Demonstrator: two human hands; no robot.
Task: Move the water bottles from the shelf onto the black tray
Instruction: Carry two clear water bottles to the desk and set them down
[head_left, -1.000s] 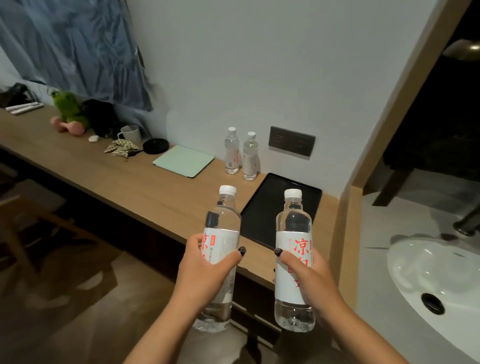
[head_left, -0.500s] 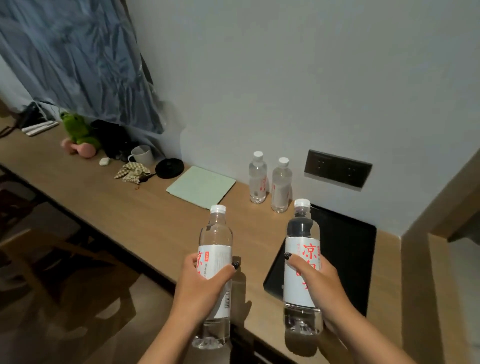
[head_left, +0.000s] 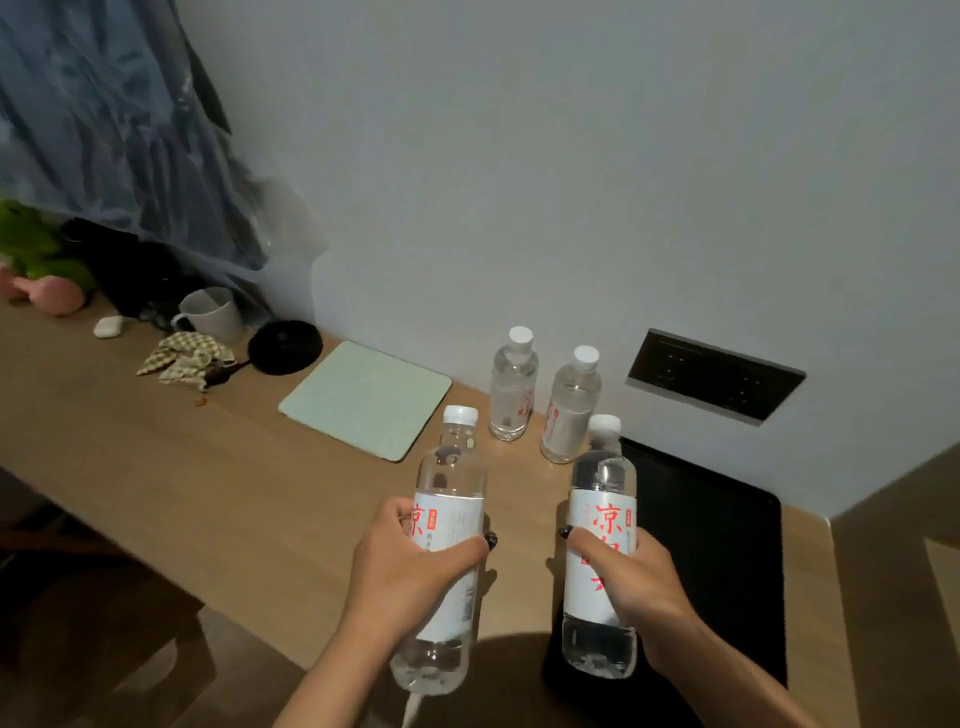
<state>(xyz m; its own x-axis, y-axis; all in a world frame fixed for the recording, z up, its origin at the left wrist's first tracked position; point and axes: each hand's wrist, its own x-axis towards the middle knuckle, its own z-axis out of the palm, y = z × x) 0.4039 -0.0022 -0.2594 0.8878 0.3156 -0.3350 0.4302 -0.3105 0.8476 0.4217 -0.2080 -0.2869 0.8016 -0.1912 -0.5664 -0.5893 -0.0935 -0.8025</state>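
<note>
My left hand (head_left: 410, 577) grips a clear water bottle (head_left: 449, 478) with a white label and red characters, held upright above the wooden counter's front edge. A second such bottle (head_left: 602, 473) is in my right hand (head_left: 631, 582), its base over the near left corner of the black tray (head_left: 727, 551). Whether that base touches the tray I cannot tell. Two more small water bottles (head_left: 511, 384) (head_left: 571, 410) stand on the counter by the wall, just left of the tray's far corner.
The long wooden counter (head_left: 182, 467) holds a pale green pad (head_left: 366, 397), a black round disc (head_left: 285, 345), a white mug (head_left: 213, 314), a crumpled checked cloth (head_left: 184, 358) and a green plush toy (head_left: 36, 249). A dark socket panel (head_left: 714, 374) is on the wall.
The view has closed in on the counter and tray. Both hands with their bottles have moved forward over the counter, the right bottle now over the tray's near corner.
</note>
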